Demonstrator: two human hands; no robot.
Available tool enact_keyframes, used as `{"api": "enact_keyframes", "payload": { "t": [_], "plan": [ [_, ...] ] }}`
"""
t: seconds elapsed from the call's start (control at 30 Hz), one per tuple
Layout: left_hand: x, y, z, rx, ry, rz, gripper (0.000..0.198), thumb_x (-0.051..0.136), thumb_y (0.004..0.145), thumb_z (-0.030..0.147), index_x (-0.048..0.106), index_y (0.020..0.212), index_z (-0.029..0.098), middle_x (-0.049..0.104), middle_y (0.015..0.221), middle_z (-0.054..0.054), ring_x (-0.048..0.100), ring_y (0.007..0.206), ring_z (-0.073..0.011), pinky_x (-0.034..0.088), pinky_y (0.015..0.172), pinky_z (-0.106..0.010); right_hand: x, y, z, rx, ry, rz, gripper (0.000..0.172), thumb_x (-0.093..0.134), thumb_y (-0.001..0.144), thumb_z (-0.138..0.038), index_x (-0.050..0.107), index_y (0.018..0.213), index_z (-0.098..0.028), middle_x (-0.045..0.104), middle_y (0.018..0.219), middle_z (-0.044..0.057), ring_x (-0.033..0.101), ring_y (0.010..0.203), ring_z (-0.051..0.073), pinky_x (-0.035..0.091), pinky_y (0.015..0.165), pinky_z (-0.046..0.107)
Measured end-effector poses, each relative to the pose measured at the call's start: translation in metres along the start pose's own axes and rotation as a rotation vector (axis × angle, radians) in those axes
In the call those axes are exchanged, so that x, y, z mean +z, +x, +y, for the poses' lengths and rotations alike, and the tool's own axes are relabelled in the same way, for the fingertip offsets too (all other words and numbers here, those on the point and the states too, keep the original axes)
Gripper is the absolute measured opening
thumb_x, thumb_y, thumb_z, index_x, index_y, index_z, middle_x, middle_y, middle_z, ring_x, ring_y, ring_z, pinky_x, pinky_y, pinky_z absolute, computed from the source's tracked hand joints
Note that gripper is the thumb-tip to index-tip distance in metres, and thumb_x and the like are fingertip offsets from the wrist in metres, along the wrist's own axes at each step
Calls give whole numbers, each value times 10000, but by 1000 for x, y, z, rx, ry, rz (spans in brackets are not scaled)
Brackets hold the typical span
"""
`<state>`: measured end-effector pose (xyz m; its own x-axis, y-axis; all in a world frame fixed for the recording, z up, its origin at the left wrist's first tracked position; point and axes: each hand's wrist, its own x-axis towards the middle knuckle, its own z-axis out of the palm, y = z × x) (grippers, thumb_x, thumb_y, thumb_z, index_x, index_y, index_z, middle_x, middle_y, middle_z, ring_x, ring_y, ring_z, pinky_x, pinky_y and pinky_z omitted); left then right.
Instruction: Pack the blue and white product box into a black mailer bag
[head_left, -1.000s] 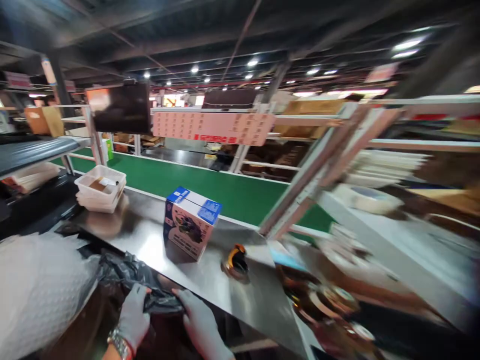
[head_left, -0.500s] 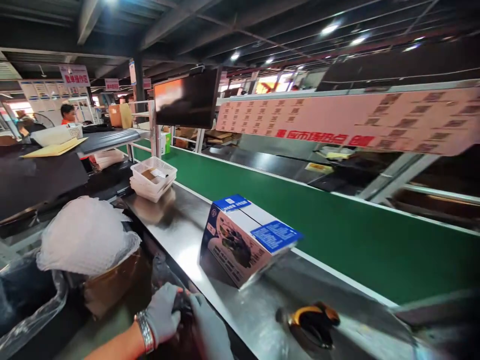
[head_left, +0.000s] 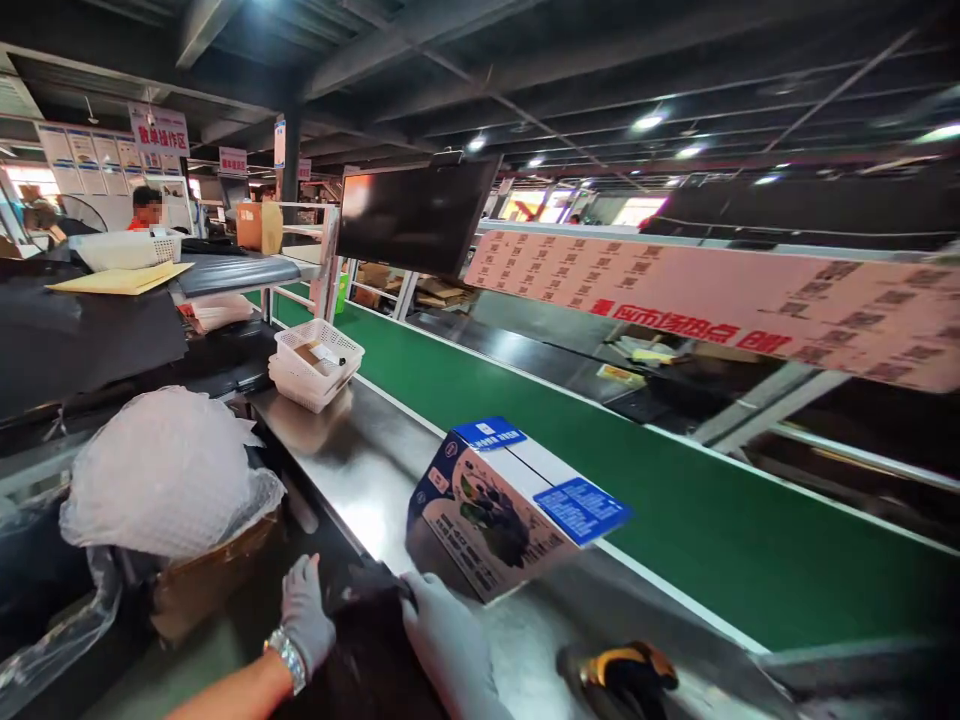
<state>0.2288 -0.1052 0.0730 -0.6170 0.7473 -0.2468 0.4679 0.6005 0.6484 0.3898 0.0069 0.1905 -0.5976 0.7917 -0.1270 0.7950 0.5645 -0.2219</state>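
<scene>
The gloved right hand (head_left: 448, 632) grips an edge of crumpled black plastic (head_left: 375, 640) between thumb and fingers. The gloved left hand (head_left: 306, 612) is open and appears to hold nothing, its fingers extended beside the plastic; whether it touches the plastic is unclear.

Take the black plastic as the centre of a clock. The right hand is at three o'clock, the left hand between nine and ten. At two o'clock, just beyond the right hand, a printed box (head_left: 491, 510) in blue, white and pale pink stands upright on a steel worktop (head_left: 360, 490). Its top looks closed, with a dark seam across; whether it is sealed cannot be told.

As for progress, the plastic is in hand but not around the box, which stands uncovered with neither hand holding it. By my judgement, work with the plastic is at an early stage and unfinished; whether it is a bag or a sheet does not show.

Further out, at three o'clock, lies a blurred yellow-and-black tool (head_left: 630, 672). At ten o'clock, a pale wrapped bundle (head_left: 165, 475) sits above a brown carton (head_left: 217, 580). Stacked white baskets (head_left: 315, 375) stand between eleven and twelve. Beyond the box, at one o'clock, runs a green belt (head_left: 570, 400).
</scene>
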Motion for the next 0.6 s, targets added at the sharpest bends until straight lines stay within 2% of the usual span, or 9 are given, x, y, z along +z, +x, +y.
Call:
{"api": "enact_keyframes", "payload": {
  "t": [0.07, 0.13, 0.2, 0.27, 0.33, 0.4, 0.53, 0.6],
  "plan": [
    [-31, 15, -18, -3, 12, 5, 1009, 657, 656, 43, 546, 1658, 77, 531, 1738, -211, 445, 1660, -358, 275, 1413, -399, -7, 2, -3, 28, -56, -54, 358, 500, 1002, -185, 835, 1115, -239, 846, 1167, 130, 835, 1074, 295, 545, 844, 369],
    [-57, 24, -26, 28, -34, -22, 906, 657, 729, 82, 568, 1630, 63, 572, 1699, -215, 489, 1629, -332, 300, 1385, -342, -13, 7, -13, 61, -102, -82, 356, 499, 998, -171, 839, 1096, -210, 855, 1157, 142, 827, 1103, 295, 543, 879, 368],
    [-76, 28, -26, 55, -87, -94, 852, 701, 819, 228, 540, 1637, 50, 570, 1693, -231, 507, 1613, -331, 328, 1370, -347, -21, 14, -26, 120, -131, -72, 366, 490, 1014, -173, 831, 1146, -175, 852, 1201, 159, 818, 1128, 286, 540, 910, 360],
    [-88, 27, -23, 98, -121, -117, 937, 753, 843, 422, 493, 1661, 46, 533, 1713, -253, 486, 1618, -360, 340, 1370, -409, -28, 25, -38, 193, -146, -71, 379, 484, 1033, -189, 814, 1216, -151, 842, 1258, 172, 809, 1160, 278, 538, 922, 348],
    [-93, 19, -19, 130, -125, -109, 1087, 804, 799, 554, 445, 1684, 35, 483, 1741, -282, 442, 1637, -401, 324, 1373, -463, -36, 35, -48, 253, -152, -84, 377, 492, 1041, -209, 804, 1243, -145, 834, 1292, 180, 801, 1185, 281, 536, 925, 343],
    [-93, 7, -18, 122, -101, -132, 1219, 847, 742, 609, 391, 1708, 21, 421, 1775, -311, 381, 1665, -438, 280, 1381, -501, -43, 42, -58, 302, -161, -93, 373, 495, 1047, -223, 806, 1237, -141, 831, 1306, 188, 798, 1197, 290, 536, 924, 346],
    [-85, -18, -16, 128, -35, -266, 1397, 852, 707, 682, 259, 1753, -28, 285, 1828, -353, 284, 1694, -512, 220, 1378, -600, -51, 50, -80, 375, -202, -107, 392, 484, 1050, -222, 814, 1233, -113, 833, 1305, 206, 801, 1200, 301, 542, 921, 351],
    [-80, -19, -18, 181, 49, -325, 1451, 898, 647, 645, 249, 1772, -2, 231, 1853, -341, 266, 1684, -564, 188, 1364, -682, -53, 55, -89, 385, -223, -115, 406, 476, 1049, -218, 818, 1234, -102, 834, 1303, 217, 799, 1207, 298, 546, 929, 348]
  ]
}}
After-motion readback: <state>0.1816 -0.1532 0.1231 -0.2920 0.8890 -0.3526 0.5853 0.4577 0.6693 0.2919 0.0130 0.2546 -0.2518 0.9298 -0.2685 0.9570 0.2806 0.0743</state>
